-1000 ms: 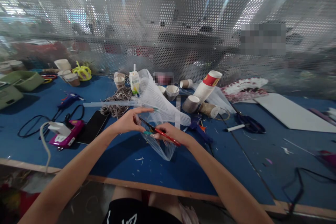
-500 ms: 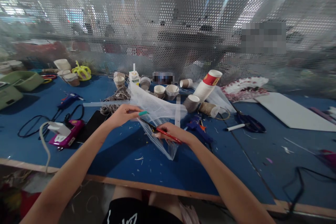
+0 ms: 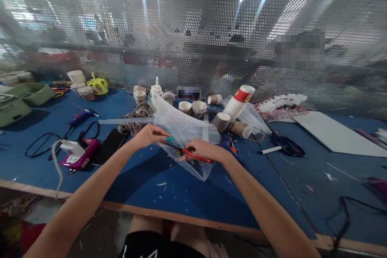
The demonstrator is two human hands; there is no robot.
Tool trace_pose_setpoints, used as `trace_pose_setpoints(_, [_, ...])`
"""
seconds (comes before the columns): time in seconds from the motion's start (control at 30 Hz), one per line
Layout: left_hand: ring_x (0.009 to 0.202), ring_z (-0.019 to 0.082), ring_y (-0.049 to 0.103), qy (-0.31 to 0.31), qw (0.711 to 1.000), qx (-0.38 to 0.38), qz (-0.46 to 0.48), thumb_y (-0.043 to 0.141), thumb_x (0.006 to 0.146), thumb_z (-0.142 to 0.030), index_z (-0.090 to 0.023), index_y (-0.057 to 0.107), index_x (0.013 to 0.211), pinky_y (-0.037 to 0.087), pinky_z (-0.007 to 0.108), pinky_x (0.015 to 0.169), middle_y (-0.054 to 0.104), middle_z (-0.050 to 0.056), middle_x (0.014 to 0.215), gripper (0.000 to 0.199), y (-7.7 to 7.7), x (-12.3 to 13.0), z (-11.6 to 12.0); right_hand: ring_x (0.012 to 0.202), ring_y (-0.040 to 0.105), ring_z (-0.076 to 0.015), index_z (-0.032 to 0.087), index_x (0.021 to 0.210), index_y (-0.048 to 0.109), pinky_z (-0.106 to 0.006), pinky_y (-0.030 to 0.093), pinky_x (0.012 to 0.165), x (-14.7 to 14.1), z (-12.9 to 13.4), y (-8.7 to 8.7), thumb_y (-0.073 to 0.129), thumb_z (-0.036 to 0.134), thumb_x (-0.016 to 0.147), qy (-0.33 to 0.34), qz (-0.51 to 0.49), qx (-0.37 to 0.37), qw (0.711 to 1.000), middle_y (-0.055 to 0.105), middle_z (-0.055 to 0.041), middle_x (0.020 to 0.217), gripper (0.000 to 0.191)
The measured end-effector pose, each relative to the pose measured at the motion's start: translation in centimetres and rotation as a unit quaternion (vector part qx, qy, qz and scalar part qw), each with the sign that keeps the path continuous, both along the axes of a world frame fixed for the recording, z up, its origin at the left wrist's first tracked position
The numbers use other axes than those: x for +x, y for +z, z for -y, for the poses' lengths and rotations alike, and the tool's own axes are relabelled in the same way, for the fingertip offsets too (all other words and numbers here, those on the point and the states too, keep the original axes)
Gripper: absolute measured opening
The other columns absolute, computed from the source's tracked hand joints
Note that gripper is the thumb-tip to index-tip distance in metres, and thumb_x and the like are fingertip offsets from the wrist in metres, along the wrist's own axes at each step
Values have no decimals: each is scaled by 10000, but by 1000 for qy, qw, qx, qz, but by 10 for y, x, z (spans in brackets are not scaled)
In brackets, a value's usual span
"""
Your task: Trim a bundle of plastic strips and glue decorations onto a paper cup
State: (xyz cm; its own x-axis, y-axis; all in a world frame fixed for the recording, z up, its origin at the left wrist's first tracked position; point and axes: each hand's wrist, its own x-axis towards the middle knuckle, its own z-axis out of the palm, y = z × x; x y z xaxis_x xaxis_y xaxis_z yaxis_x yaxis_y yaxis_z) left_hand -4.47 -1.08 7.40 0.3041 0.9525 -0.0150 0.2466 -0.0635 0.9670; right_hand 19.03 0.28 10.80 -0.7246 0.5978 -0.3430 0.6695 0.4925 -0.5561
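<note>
My left hand (image 3: 154,134) pinches the edge of a translucent white ribbed sheet (image 3: 187,123) above the blue table. Something small and teal shows at its fingertips. In my right hand (image 3: 201,150) are red-handled scissors (image 3: 198,156), whose dark blades point left toward my left fingertips, at the sheet. The sheet fans out behind both hands and narrows to a folded point below my right hand. How far the blades are apart cannot be made out.
Behind the sheet stand paper cups (image 3: 198,109) and a leaning cup stack (image 3: 238,102). Grey twine (image 3: 137,119), a black phone (image 3: 111,146) and a magenta power strip (image 3: 81,155) lie left. A blue glue gun (image 3: 231,147), marker (image 3: 271,150) and white board (image 3: 338,135) lie right.
The view has tilted up slightly, so the table items sit a little lower and further right. Both hands still hold the sheet and scissors; the scissors lie flatter.
</note>
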Motion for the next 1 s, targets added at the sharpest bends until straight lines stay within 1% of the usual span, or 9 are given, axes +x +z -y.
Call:
trace_pose_setpoints(0.07, [727,178,679,-9,1000,-4,10,728,634,-231,-172,731,834,566,282,674,736,46,779,209,-1,0,-1,466,393,-83,149,632,572,-232,258,458,-2,-2,5,574,465,758,7,11,16,1000,537,-8,556,340])
trace_pose_setpoints(0.17, [793,204,684,-19,999,-7,33,733,618,-193,-164,723,867,574,277,654,737,65,842,251,2,-1,0,474,401,-90,154,615,560,-238,265,471,-3,-8,10,554,481,767,24,29,11,999,539,-10,553,361])
trace_pose_setpoints(0.33, [876,248,674,-27,999,-3,36,754,601,-209,-139,686,977,594,289,604,708,106,986,389,8,-3,3,491,387,-98,156,620,577,-246,251,478,-3,-25,8,601,536,710,36,60,28,997,523,-5,556,391])
trace_pose_setpoints(0.43, [799,231,687,-29,1000,8,7,766,588,-219,-131,669,1008,589,276,577,690,123,1036,440,10,-3,4,497,398,-101,150,626,592,-247,263,483,-1,-34,6,600,546,709,33,52,29,998,526,-10,558,405])
trace_pose_setpoints(0.57, [614,155,671,-48,997,41,-42,756,613,-249,-155,654,1054,570,251,552,670,129,1089,463,10,-5,4,491,420,-100,145,647,601,-242,278,474,2,-33,8,602,523,715,37,33,-17,999,538,-15,562,384])
trace_pose_setpoints(0.7, [618,137,664,-72,996,51,-25,745,636,-278,-192,616,1128,556,236,549,637,124,1159,515,11,-7,6,472,404,-86,150,634,570,-230,282,456,1,-24,15,577,505,743,48,17,-61,997,512,-1,543,372])
trace_pose_setpoints(0.8, [678,156,680,-56,998,15,4,745,640,-295,-207,590,1159,565,240,581,649,108,1137,549,9,-4,7,460,370,-75,155,604,541,-226,275,450,-1,-20,15,577,493,748,43,10,-52,998,485,11,526,369])
trace_pose_setpoints(0.9, [712,169,692,-15,999,-36,30,699,696,-310,-204,623,1087,580,266,615,670,87,1086,411,5,3,7,444,332,-69,161,576,515,-229,254,439,-3,-20,11,586,497,739,31,2,-29,999,452,20,506,380])
trace_pose_setpoints(1.0, [629,161,684,20,998,-46,46,723,670,-246,-163,636,1043,583,275,599,717,80,881,391,1,9,8,453,361,-75,157,590,527,-228,270,446,-4,-22,7,575,512,738,28,0,-30,999,467,16,516,388])
